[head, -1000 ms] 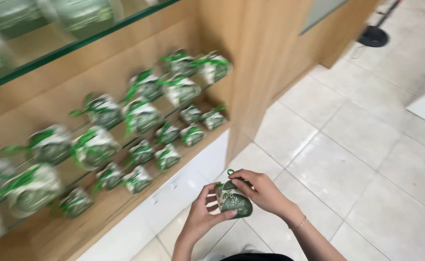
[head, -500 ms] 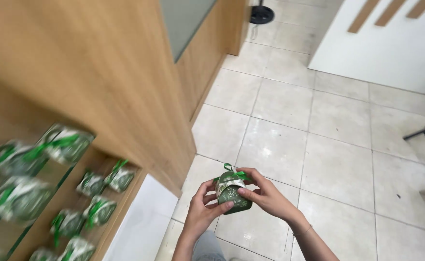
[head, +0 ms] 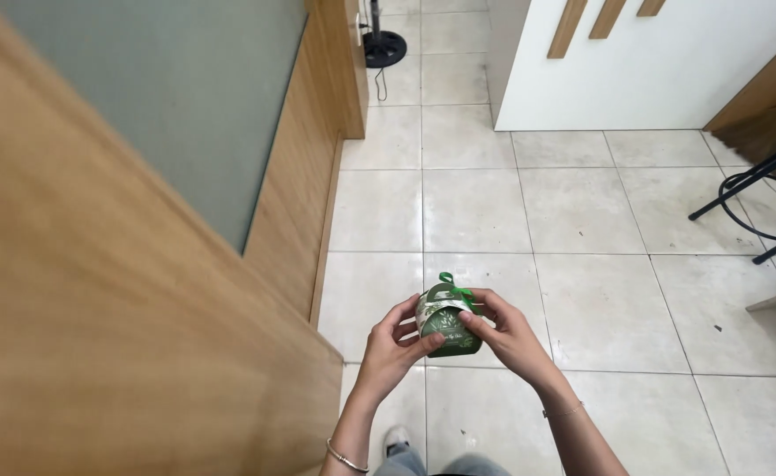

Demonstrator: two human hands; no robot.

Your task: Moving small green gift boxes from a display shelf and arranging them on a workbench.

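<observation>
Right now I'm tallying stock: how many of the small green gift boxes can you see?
1. The green gift box with a ribbon bow is held between the left hand and the right hand, above the tiled floor. Others may be out of view.

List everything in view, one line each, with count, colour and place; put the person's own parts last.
gift box: one, green with pale pattern and green ribbon bow, held between both hands over the floor
wooden partition: one, light brown, left side
glass panel: one, grey-green, set in the partition
tiled floor: pale grey tiles, across the middle and right
white cabinet: one, white with wooden strips, top right
fan base: one, black, with cord, top centre
chair legs: black, right edge
left hand: one, bracelet at wrist, on the box's left side
right hand: one, thin bracelet, on the box's right side
</observation>
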